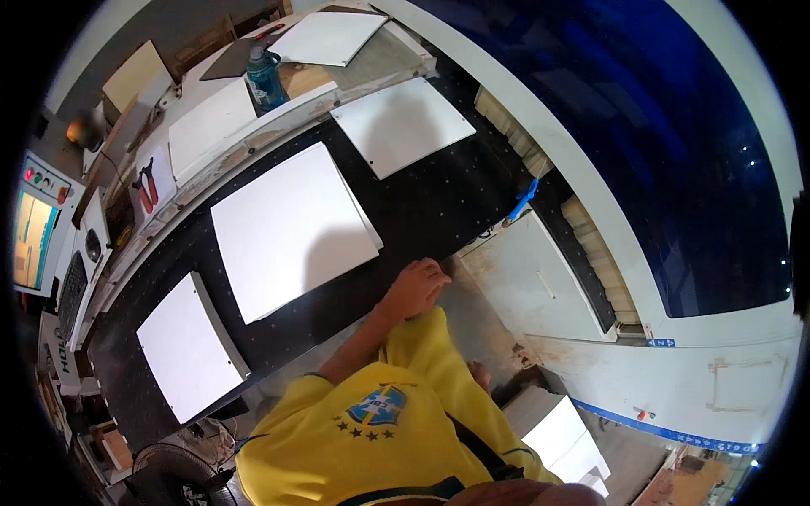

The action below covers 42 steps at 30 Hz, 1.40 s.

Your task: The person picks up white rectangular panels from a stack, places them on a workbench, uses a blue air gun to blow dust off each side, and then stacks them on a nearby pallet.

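Observation:
My left hand (417, 287) hangs at the near edge of the black dotted table (422, 215), its fingers curled in and nothing visible in them. Beyond it lies a large white panel (283, 219), with the edge of another panel showing under its right side. A smaller white panel (403, 126) rests farther back, and another white panel (192, 350) with a grey edge sits at the near left. Beside my yellow shirt is a small skin-coloured bit (479, 375); it may be my right hand, but its fingers are hidden.
A machine with a dark blue window (658, 143) stands at the right, a blue-handled tool (523, 201) beside it. The back ledge holds a teal bottle (266, 80) and red-handled pliers (147, 187). A screen (35, 240) is far left; white boards (561, 434) stand low right.

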Each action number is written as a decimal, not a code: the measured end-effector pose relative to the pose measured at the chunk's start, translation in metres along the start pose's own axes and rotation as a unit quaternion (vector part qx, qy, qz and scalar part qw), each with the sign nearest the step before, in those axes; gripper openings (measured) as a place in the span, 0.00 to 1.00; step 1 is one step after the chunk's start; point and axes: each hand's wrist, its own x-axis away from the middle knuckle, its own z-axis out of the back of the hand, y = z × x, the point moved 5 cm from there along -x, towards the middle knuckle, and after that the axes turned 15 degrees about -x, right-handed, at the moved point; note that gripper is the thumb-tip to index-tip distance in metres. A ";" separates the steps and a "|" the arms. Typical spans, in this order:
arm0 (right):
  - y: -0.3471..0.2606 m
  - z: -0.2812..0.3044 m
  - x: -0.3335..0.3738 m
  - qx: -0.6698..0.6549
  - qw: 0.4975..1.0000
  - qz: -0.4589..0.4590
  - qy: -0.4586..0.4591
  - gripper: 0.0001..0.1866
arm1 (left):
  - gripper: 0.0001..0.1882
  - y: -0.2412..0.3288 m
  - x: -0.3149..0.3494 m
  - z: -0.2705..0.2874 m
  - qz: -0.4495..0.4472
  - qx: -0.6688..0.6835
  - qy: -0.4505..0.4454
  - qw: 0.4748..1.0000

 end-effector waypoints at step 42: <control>-0.377 -0.456 0.090 0.360 0.832 0.278 -0.319 0.43 | 0.11 -0.139 -0.168 -0.018 0.198 -0.158 -0.065 0.965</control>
